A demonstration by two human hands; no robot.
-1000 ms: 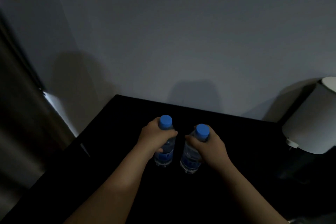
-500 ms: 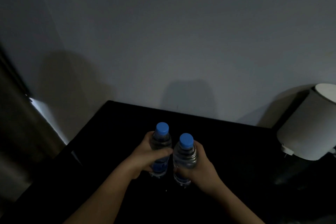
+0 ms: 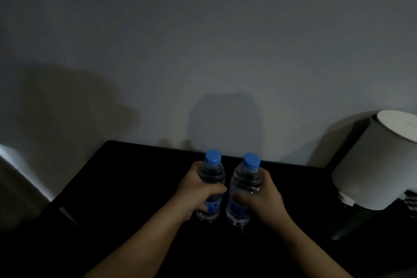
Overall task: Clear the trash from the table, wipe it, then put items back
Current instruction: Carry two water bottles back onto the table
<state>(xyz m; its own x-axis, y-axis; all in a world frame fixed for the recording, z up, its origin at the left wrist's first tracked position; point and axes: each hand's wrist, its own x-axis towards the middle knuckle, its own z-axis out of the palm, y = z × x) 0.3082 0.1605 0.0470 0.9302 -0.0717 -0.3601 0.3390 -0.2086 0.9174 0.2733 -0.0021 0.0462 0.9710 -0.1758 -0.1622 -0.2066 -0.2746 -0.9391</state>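
bottles: two clear plastic water bottles with blue labels, call them the left bottle (image 3: pixel 213 174) and the right bottle (image 3: pixel 247 179). Both are upright and just beside each other, with a thin gap between.
caps: two, one per bottle, both bright blue and both screwed on, so a left cap (image 3: pixel 213 156) and a right cap (image 3: pixel 251 160).
hands: two, one per bottle, on bare forearms coming in from the bottom edge.
left hand (image 3: pixel 196 189): wrapped round the middle of the left bottle. The thumb curls across the side facing the camera, and the other fingers go round the back where I can't see them.
right hand (image 3: pixel 265 197): same deal on the right bottle. The thumb curls over the label area and the rest of the fingers are hidden behind the bottle.
where the bottles are: over the middle of the table (image 3: pixel 126 187), toward its back edge near the wall (image 3: pixel 203 52). Honestly it's too dark to tell if the bottoms touch the top or sit just above it.
table: one, black and super dark, with a couple of tiny glints right under the bottles.
lamp (image 3: pixel 372 165): one, off to the right and well apart from the bottles. It has a white drum shade, leaning in this wide-angle view, and a dark base below.
wall: plain grey, with soft shadows on it behind the bottles and off to the left.
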